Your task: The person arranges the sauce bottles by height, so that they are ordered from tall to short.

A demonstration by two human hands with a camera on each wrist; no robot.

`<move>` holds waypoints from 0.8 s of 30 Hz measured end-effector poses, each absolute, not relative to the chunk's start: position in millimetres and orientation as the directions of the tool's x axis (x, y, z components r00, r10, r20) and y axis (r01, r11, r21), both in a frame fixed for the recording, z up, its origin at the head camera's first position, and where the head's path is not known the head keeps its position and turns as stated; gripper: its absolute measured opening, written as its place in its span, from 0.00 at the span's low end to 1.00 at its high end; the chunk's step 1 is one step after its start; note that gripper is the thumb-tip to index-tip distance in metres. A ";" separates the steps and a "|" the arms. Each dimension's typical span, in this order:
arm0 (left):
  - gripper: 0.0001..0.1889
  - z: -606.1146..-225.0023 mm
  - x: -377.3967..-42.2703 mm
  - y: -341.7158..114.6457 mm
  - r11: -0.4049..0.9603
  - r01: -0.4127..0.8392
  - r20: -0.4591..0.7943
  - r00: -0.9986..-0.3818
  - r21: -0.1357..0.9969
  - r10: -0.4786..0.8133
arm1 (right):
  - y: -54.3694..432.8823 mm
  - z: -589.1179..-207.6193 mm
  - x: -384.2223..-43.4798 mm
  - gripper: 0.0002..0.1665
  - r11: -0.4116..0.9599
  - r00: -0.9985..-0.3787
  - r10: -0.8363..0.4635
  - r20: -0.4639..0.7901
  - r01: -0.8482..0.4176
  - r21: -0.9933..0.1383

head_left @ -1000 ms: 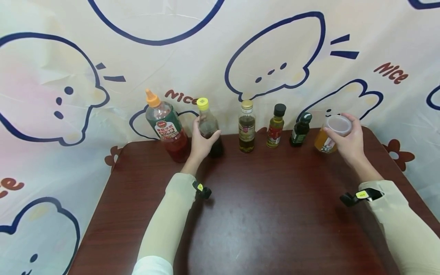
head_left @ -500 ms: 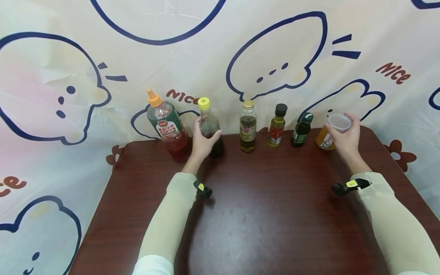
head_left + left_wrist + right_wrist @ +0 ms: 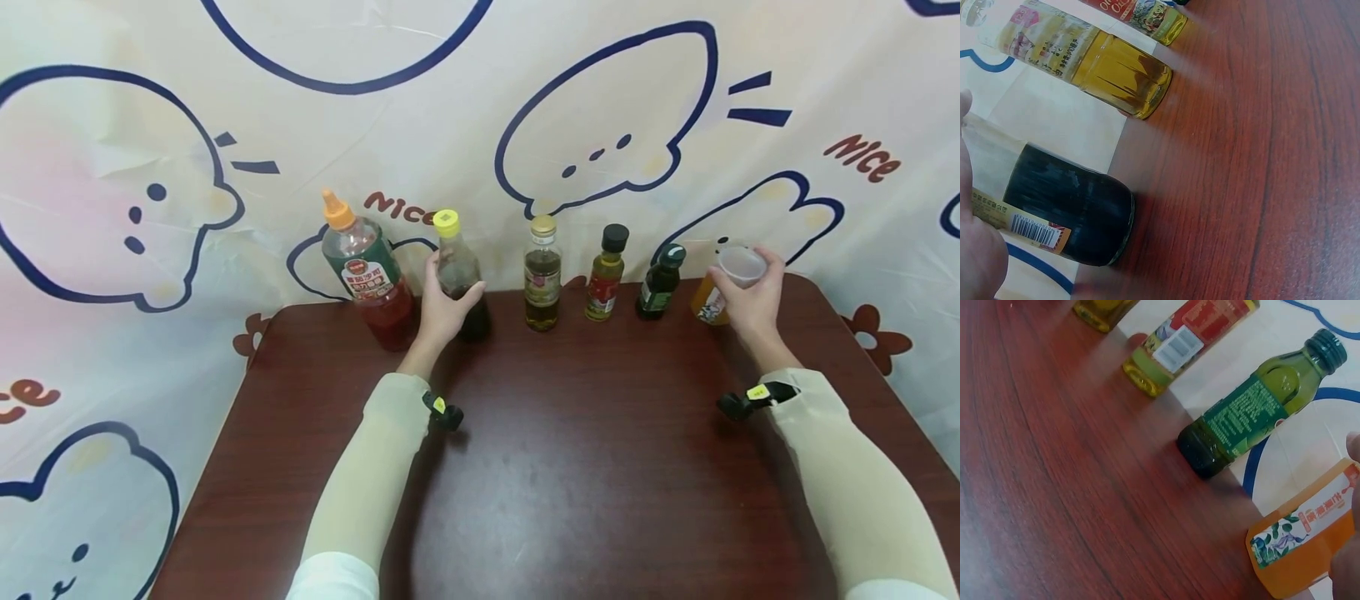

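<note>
My left hand [image 3: 442, 307] grips a yellow-capped glass bottle of dark liquid [image 3: 475, 323] by its upper body. The bottle stands upright on the table; in the left wrist view its barcode label and dark lower part [image 3: 1079, 200] show. At the right end of the row, my right hand [image 3: 757, 307] holds a jar with orange contents [image 3: 707, 302] and a whitish lid [image 3: 742, 264], thumb and fingers around its top. A printed label on that jar [image 3: 1300, 531] shows in the right wrist view. Left of my left hand stands a red sauce squeeze bottle [image 3: 378, 292] with an orange nozzle.
Between my hands stand an oil bottle with a gold cap [image 3: 542, 283], a small red-labelled oil bottle [image 3: 602, 283] and a small dark green bottle [image 3: 657, 292]. The row lines the back of the brown table [image 3: 570, 467], against a patterned cloth [image 3: 420, 142].
My right hand and the jar have shifted left, closer to the green bottle, then nearly settled. The left hand keeps its hold on the yellow-capped bottle. The head view drifts slightly.
</note>
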State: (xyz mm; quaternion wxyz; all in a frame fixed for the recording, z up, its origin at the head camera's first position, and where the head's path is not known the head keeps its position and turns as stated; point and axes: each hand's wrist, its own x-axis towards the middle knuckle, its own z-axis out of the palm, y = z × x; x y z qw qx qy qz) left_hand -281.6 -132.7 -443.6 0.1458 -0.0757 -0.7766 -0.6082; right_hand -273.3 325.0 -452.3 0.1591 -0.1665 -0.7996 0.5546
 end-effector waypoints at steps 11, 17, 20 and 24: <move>0.40 -442.2 -281.8 -133.4 0.248 0.284 0.307 -0.950 0.926 -0.056 | 327.4 -448.4 -281.0 0.54 0.374 -0.909 0.416 0.034 0.137 -0.917; 0.40 -440.9 -281.2 -132.7 0.253 0.284 0.305 -0.951 0.925 -0.049 | 328.9 -448.8 -277.3 0.56 0.400 -0.917 0.396 0.041 0.132 -0.907; 0.41 -441.5 -281.2 -132.7 0.258 0.292 0.312 -0.949 0.921 -0.042 | 330.4 -449.2 -275.9 0.56 0.421 -0.922 0.380 0.066 0.109 -0.901; 0.40 -443.3 -281.7 -133.7 0.249 0.313 0.331 -0.943 0.916 -0.032 | 332.9 -449.7 -275.3 0.57 0.440 -0.936 0.345 0.072 0.093 -0.893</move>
